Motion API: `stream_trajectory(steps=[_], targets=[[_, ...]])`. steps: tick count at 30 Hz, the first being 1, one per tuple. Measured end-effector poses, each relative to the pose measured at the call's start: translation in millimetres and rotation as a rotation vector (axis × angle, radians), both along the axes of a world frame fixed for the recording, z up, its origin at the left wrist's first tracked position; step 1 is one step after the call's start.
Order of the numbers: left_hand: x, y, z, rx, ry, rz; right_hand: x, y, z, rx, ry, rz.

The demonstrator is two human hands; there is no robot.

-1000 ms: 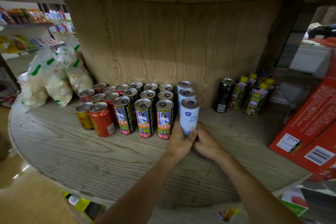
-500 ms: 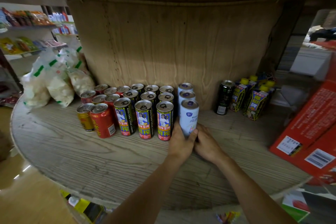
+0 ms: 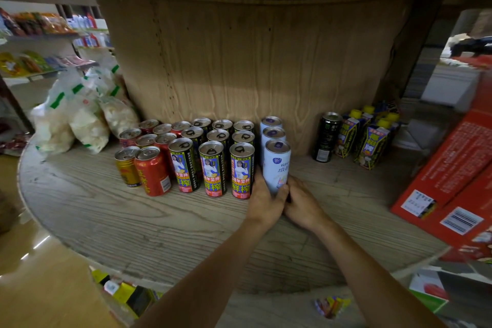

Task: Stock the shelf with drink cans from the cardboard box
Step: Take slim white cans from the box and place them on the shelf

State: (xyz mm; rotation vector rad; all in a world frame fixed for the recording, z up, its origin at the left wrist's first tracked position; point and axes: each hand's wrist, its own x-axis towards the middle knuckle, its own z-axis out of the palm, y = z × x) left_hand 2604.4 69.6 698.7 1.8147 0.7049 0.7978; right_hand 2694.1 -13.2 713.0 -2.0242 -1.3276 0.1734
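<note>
Reaching in across the pale wooden shelf [image 3: 133, 221], our two bare forearms meet at the foot of a white drink can [image 3: 277, 165]. Our left hand [image 3: 265, 202] wraps its lower left side, thumb laid across the front of the label. Our right hand [image 3: 303, 204] curls against its lower right side, and the two hands touch each other below the can. The can stands upright on the shelf at the front of a file of three, with two more white cans [image 3: 273, 132] lined up straight behind it. Set against the frames of a second and half a second ago, we see nothing moved: the same clasp by both hands, the same can in the same place.

Just beside it on the left, black-and-yellow cans [image 3: 213, 168] stand three across and three deep, pull tabs up. Further left, a red can [image 3: 153, 172] and a gold can [image 3: 126, 166] front rows of shorter cans. To the right, well apart from the white file, a black can [image 3: 326, 136] stands beside cartons with yellow caps [image 3: 372, 146], and a red printed box [image 3: 452, 176] sits at the shelf's right edge. Bags of white snacks [image 3: 72, 120] lie at the far left, and a wood-grain back panel [image 3: 253, 61] rises behind all the cans.
</note>
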Motion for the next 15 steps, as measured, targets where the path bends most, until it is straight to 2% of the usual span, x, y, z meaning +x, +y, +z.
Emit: stream_trajectory(steps=[6,10,15], targets=[[-10.4,-4.0,-9.5,0.029,0.031,-0.032,-16.7,-13.2,8.3,0.049,0.012,0.012],[-33.7,-15.2,2.1,0.050,0.114,-0.107,-23.0,-21.1,0.0,-0.113,-0.017,-0.066],[-73.5,-28.7,12.6,0.191,0.237,-0.206,-48.1,-52.6,3.3,-0.317,-0.131,-0.182]])
